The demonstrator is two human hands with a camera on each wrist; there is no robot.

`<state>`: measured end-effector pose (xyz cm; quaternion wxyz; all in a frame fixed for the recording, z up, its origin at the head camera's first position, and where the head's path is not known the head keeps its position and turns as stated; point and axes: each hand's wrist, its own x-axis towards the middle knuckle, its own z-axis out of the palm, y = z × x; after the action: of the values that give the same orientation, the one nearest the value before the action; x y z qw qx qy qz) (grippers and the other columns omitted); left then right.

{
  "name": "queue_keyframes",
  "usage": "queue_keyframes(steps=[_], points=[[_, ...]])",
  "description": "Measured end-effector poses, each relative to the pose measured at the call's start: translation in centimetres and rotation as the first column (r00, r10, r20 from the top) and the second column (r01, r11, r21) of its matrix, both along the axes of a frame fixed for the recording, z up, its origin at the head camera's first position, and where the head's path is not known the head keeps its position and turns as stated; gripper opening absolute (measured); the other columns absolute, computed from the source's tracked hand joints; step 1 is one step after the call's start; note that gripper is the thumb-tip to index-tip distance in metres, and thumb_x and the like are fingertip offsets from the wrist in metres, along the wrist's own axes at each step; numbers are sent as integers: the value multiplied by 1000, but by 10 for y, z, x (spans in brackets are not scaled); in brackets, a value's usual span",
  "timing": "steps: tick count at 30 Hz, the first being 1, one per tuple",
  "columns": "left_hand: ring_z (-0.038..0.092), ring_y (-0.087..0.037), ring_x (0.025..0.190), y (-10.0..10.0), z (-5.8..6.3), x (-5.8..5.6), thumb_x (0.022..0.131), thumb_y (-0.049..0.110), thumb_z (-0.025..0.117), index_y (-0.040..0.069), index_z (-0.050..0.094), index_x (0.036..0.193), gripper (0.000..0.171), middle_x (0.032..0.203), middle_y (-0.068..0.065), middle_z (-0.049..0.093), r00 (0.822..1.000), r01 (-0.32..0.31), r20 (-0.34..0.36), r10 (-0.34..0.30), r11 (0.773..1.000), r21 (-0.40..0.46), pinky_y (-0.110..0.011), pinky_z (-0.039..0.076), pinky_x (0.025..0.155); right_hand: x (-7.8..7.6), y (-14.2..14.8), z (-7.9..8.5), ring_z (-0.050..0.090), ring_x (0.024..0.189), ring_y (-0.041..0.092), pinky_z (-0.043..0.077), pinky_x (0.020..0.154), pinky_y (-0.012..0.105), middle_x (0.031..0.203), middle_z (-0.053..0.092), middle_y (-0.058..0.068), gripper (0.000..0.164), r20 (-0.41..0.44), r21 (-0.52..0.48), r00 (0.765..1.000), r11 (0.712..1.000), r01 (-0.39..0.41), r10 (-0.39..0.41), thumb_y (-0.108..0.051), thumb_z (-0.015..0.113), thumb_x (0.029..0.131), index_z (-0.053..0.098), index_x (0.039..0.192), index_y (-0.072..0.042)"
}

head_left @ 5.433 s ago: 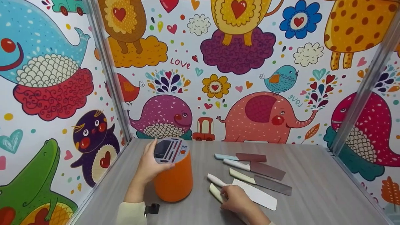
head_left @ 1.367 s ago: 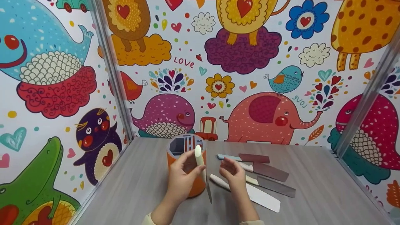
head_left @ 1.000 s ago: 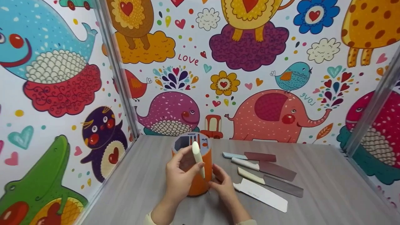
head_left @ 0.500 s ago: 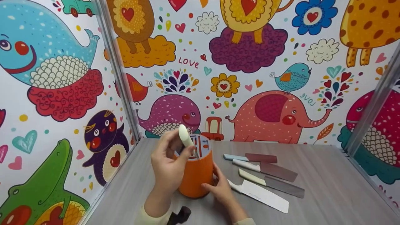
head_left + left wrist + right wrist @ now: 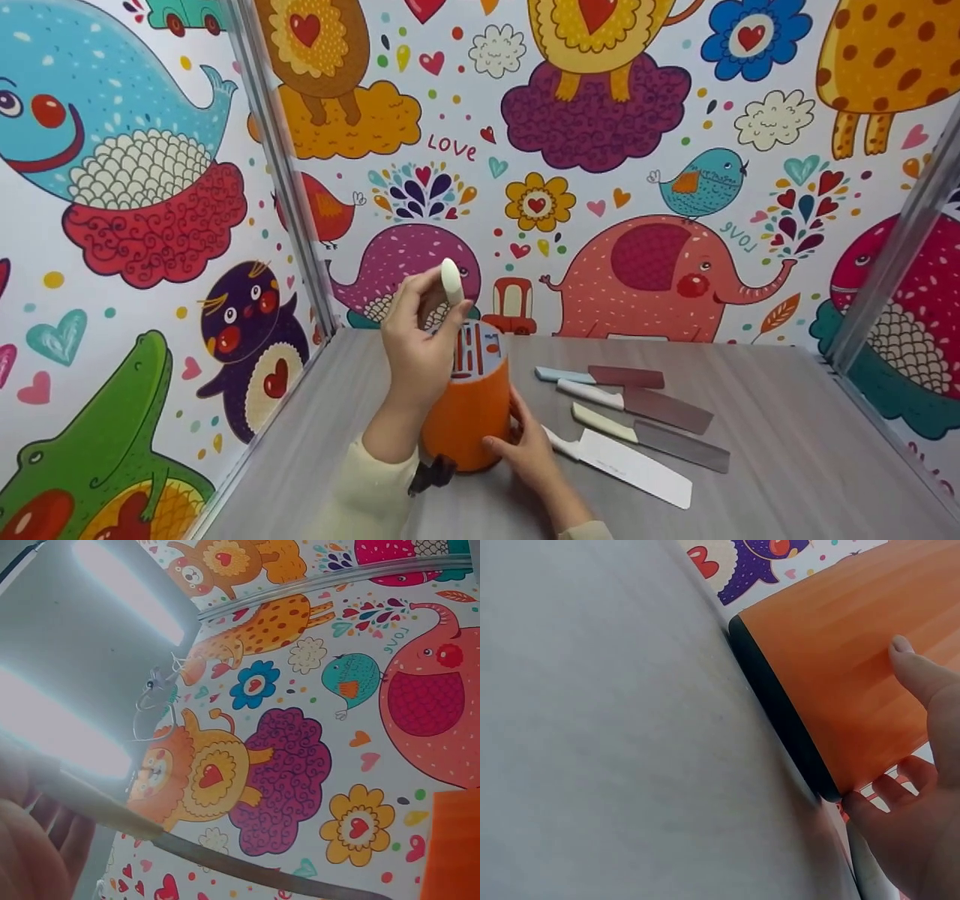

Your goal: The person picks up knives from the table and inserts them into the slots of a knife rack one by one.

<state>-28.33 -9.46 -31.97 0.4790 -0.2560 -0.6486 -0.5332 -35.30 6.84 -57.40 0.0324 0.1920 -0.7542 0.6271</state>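
Observation:
My left hand (image 5: pixel 420 352) pinches a knife by its cream handle (image 5: pixel 451 282), high over the top of an orange knife block (image 5: pixel 466 420). The handle points up; hand and thumb hide the blade in the head view. In the left wrist view the thin blade (image 5: pixel 247 868) runs edge-on toward the right, with the orange block (image 5: pixel 454 847) at the side. My right hand (image 5: pixel 534 451) grips the block's lower right side, thumb in front and fingers round the back. In the right wrist view the block's dark base (image 5: pixel 780 716) touches the table.
Right of the block lie several knives: a blue-handled one (image 5: pixel 562 374), a white-handled one with a brownish blade (image 5: pixel 664 409), a cream-handled one (image 5: pixel 604 422) and a white-bladed one (image 5: pixel 637 469). Patterned walls (image 5: pixel 600 195) enclose the grey table (image 5: pixel 780 420).
Earlier my left hand held the block and my right hand was at a knife on the table. The knife passed to my left hand, then rose above the block; my right hand took the block.

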Motion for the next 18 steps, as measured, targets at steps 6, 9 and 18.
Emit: queue_keyframes(steps=[6,9,18], points=[[65,-14,112,-2,-8,-21,88,13,74,6,59,127,43,115,-6,64,994,47,93,-49,999,28,-29,54,97,-5,1,2,42,141,31,34,116,56,155,43,8,86,-42,-79,999,997,-12,9,-26,79,85,30,155,-22],[65,-15,113,-3,-11,-27,88,13,73,7,59,128,43,117,-6,64,990,71,120,-75,997,37,-30,53,98,-6,1,2,42,141,33,33,116,56,154,43,11,84,-55,-101,998,995,-18,13,-21,78,85,31,155,-15],[65,-21,117,-5,-38,-47,91,11,70,9,57,133,45,124,-7,63,964,82,246,-100,993,85,-28,52,98,1,2,-6,41,142,34,32,117,56,155,41,12,85,-35,-90,999,996,-8,5,-24,78,86,30,155,-14]])
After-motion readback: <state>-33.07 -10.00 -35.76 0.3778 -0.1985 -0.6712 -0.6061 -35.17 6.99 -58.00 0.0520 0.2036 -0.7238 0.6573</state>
